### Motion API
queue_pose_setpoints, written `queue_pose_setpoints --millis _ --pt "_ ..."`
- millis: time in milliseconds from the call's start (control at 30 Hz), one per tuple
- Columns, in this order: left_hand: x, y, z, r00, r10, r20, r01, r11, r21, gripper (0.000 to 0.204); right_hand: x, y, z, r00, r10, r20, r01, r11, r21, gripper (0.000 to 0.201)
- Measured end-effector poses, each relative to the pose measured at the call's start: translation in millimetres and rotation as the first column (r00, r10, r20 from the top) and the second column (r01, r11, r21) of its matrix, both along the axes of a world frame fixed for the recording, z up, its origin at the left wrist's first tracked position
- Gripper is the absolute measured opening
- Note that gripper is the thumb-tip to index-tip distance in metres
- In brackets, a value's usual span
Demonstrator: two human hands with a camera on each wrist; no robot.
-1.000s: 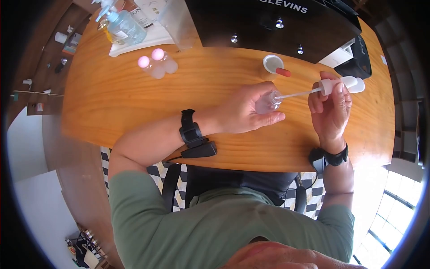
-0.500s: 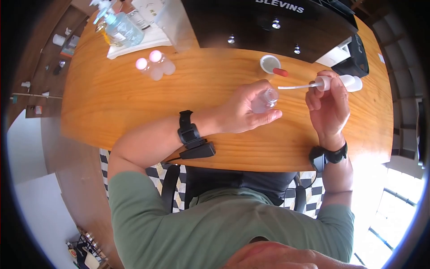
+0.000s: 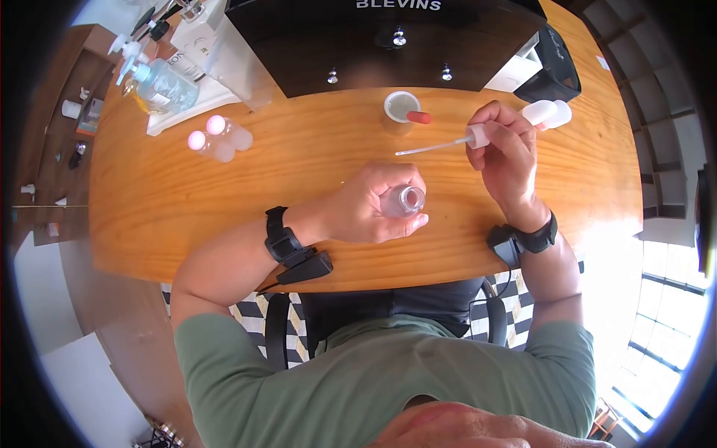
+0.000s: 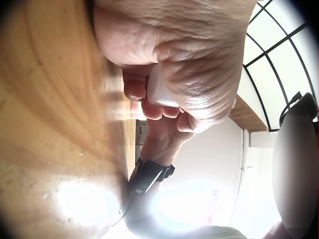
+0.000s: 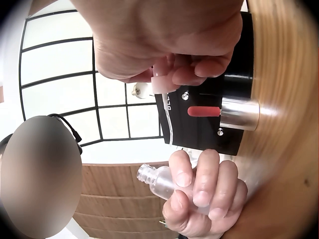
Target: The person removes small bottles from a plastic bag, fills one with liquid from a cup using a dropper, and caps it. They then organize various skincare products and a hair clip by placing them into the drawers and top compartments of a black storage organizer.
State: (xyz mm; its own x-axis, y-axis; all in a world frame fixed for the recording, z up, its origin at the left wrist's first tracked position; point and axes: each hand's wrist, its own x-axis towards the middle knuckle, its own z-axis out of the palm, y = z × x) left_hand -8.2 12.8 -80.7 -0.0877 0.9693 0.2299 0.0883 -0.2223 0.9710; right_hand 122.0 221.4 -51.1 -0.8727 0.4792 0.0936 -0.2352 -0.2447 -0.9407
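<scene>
A small frosted clear bottle is in my left hand, its uncapped mouth turned up toward the head camera. In the right wrist view the fingers of that hand wrap round the bottle, whose threaded neck stays bare. My right hand pinches a pink spray pump by its collar; its thin dip tube points left, apart from the bottle. The pump's top is hidden by the fingers. Beyond the right hand, two white rounded objects lie on the table.
A metal cup with a red handle stands beyond the hands. Two pink-topped bottles are on the left. Behind them a white tray carries pump bottles. A black drawer box and black pouch line the back.
The dip tube has come out of the bottle's mouth and moved away from it, with the pump still in the right hand. The left hand keeps the bottle. The head view has turned.
</scene>
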Motion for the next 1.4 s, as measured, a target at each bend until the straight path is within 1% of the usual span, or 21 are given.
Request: queue_pose_setpoints --millis 100,167,300,367,400,467,500,567,667,800,867,900,933,967,1000,1067,1200,1267,1300,1367,1400 --pt "1.2 -0.4 1.3 1.000 0.013 -0.001 -0.013 1.000 -0.002 0.015 -1.3 -2.5 1.1 0.996 -0.012 0.093 0.005 0.997 0.080 0.017" --pt "2.0 -0.2 1.9 1.000 0.023 -0.005 -0.023 1.000 0.000 0.014 -1.5 -2.4 -0.2 0.990 0.034 0.134 -0.053 0.989 0.141 0.017" --pt "1.5 -0.7 1.8 1.000 0.030 -0.010 -0.030 1.000 0.003 0.013 -2.5 -5.3 0.8 0.977 0.049 0.208 -0.085 0.982 0.168 0.014" --pt "1.2 -0.9 1.6 0.999 0.026 -0.021 -0.027 1.000 -0.007 0.013 -5.9 -13.2 7.5 0.948 0.040 0.317 -0.125 0.960 0.252 0.013" --pt "1.1 -0.7 1.1 0.999 0.021 -0.047 -0.020 1.000 0.004 0.014 -6.8 -11.7 0.2 0.947 0.040 0.317 -0.125 0.960 0.252 0.013" --pt "0.4 -0.4 -0.1 0.997 0.016 -0.073 -0.015 1.000 0.016 0.015 -11.3 -10.5 -16.4 0.945 0.030 0.327 -0.195 0.851 0.488 0.019" --pt "-0.3 -0.1 -0.6 0.997 0.007 -0.082 -0.005 1.000 0.021 0.015 -10.5 -11.3 -14.3 0.945 0.030 0.327 -0.196 0.851 0.488 0.019" --pt "-1.0 0.5 -1.3 0.996 -0.001 -0.091 0.004 1.000 0.026 0.016 -8.4 -16.2 -3.9 0.929 -0.027 0.369 -0.252 0.685 0.684 0.019" --pt "-0.2 1.4 -2.0 0.991 0.015 -0.131 -0.006 0.997 0.072 0.018 -6.7 -16.6 -2.6 0.922 -0.011 0.386 -0.291 0.637 0.714 0.019" --pt "0.6 -0.2 -0.8 0.992 0.008 -0.127 -0.005 1.000 0.024 0.016 -6.8 -15.7 -2.6 0.912 -0.024 0.410 -0.323 0.575 0.752 0.018" --pt "-0.4 0.7 -2.7 0.991 0.000 -0.131 -0.001 1.000 -0.012 0.015 -7.6 -14.8 -6.4 0.947 -0.007 0.323 -0.275 0.505 0.818 0.021" --pt "0.2 3.3 -7.2 0.987 0.011 -0.161 -0.001 0.998 0.060 0.017 -7.9 -15.4 -4.3 0.947 -0.005 0.321 -0.275 0.503 0.819 0.021" --pt "0.7 5.5 -9.9 0.982 0.024 -0.189 0.002 0.991 0.133 0.019 -7.3 -16.6 -0.7 0.963 -0.076 0.257 -0.191 0.482 0.855 0.023" --pt "0.8 6.7 -9.3 0.982 0.027 -0.187 -0.002 0.991 0.135 0.019 -7.2 -17.3 1.4 0.971 -0.144 0.191 -0.106 0.454 0.885 0.027" --pt "0.8 7.7 -7.9 0.973 0.018 -0.232 0.016 0.990 0.143 0.019 -8.4 -17.5 0.3 0.971 -0.140 0.192 -0.111 0.451 0.886 0.027" --pt "1.3 8.3 -6.8 0.961 0.017 -0.275 0.027 0.988 0.154 0.019 -11.7 -18.2 -5.9 0.972 -0.227 0.063 0.084 0.582 0.809 0.035" --pt "2.3 8.5 -5.7 0.973 -0.023 -0.228 0.032 0.999 0.033 0.017 -18.9 -22.9 -14.8 0.988 -0.157 -0.008 0.104 0.616 0.781 0.039" --pt "2.4 8.4 -6.2 0.977 -0.040 -0.208 0.042 0.999 0.004 0.017 -21.8 -24.3 -15.7 0.994 -0.112 -0.018 0.076 0.540 0.838 0.032" --pt "2.4 8.6 -6.6 0.976 -0.044 -0.212 0.046 0.999 0.004 0.018 -21.8 -24.1 -14.5 0.994 -0.113 -0.016 0.074 0.540 0.838 0.032" --pt "2.6 9.0 -6.6 0.975 -0.051 -0.215 0.054 0.999 0.006 0.018 -21.5 -23.1 -10.0 0.993 -0.115 -0.030 0.077 0.433 0.898 0.027" --pt "2.6 8.7 -6.2 0.974 -0.043 -0.222 0.047 0.999 0.012 0.018 -21.1 -22.8 -10.2 0.993 -0.116 -0.030 0.078 0.432 0.899 0.027"
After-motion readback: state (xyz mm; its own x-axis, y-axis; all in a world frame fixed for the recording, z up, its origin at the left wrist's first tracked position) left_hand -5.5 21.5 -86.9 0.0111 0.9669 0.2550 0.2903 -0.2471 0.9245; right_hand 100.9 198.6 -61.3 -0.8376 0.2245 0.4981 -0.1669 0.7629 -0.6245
